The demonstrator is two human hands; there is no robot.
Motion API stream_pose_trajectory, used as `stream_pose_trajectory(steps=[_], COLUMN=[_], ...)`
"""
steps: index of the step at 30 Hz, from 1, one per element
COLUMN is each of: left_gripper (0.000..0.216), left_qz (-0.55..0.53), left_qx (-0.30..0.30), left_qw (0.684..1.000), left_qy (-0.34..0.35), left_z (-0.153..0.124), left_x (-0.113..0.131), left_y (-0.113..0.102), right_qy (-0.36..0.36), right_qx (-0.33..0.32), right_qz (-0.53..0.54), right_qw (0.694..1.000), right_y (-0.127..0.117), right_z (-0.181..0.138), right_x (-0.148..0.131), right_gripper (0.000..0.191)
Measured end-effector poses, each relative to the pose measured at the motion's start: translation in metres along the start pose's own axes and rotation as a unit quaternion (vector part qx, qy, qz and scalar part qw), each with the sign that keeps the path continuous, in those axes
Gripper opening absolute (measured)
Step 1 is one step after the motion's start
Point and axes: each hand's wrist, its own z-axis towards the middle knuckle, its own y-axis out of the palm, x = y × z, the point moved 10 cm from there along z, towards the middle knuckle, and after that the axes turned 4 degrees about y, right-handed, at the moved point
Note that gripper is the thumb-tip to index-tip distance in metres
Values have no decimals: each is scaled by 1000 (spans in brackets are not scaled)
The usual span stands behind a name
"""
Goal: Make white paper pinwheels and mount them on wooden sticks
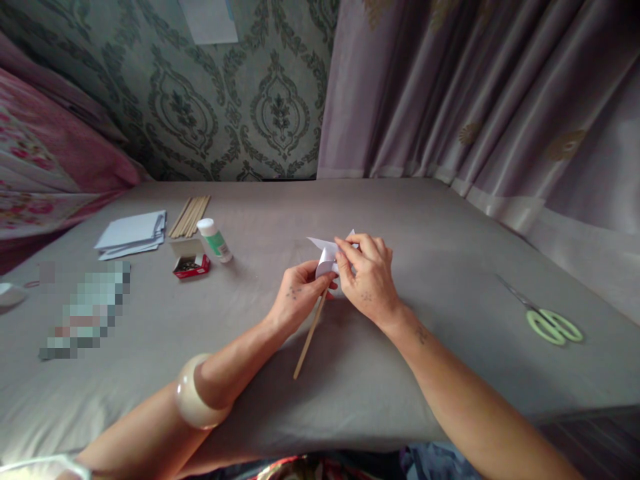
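Above grey cloth (270,417), left hand (297,293) and right hand (369,273) pinch paper (326,259) by a stick (309,339); apparent shaping step, next needing steady pressure.

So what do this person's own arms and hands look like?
The left hand and right hand wear no gloves; each has small dark markings on its back. Another dark mark sits on the right forearm. A wide, glossy, cream-coloured round bangle circles the left forearm. A thin whitish band shows at the lower-left edge; its nature is unclear.
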Motion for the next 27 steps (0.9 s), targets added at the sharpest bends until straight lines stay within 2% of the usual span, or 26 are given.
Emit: stream_pose_trajectory(steps=[6,11,15,17,19,20,22,24,27], left_gripper=[14,19,25,27,28,29,30,31,33], left_qz=[-17,-64,-90,-108,-128,-139,-159,-176,-196], left_qx=[8,16,22,41,69,83,106,122,139], left_qw=[1000,998,995,993,989,987,981,975,969], left_qy=[-10,-25,-31,-20,2,14,35,50,62], left_z=[2,2,4,7,12,14,17,19,21], left_x=[-2,-2,-4,-4,-2,0,5,9,13], left_y=[-4,-6,-9,-16,-26,-32,-43,-51,-58], right_qy=[-12,26,27,66,148,191,247,242,218], right_qx=[-33,53,63,108,122,92,-42,-177,-288], right_qz=[32,86,108,142,192,223,295,359,432], right_qw=[999,995,992,982,962,951,922,884,827], right_y=[4,-17,-24,-34,-31,-20,20,57,85], right_z=[2,9,11,9,5,1,-7,-21,-39], right_x=[1,19,16,23,38,44,43,22,-10], right_gripper=[34,34,29,24,23,25,31,32,27])
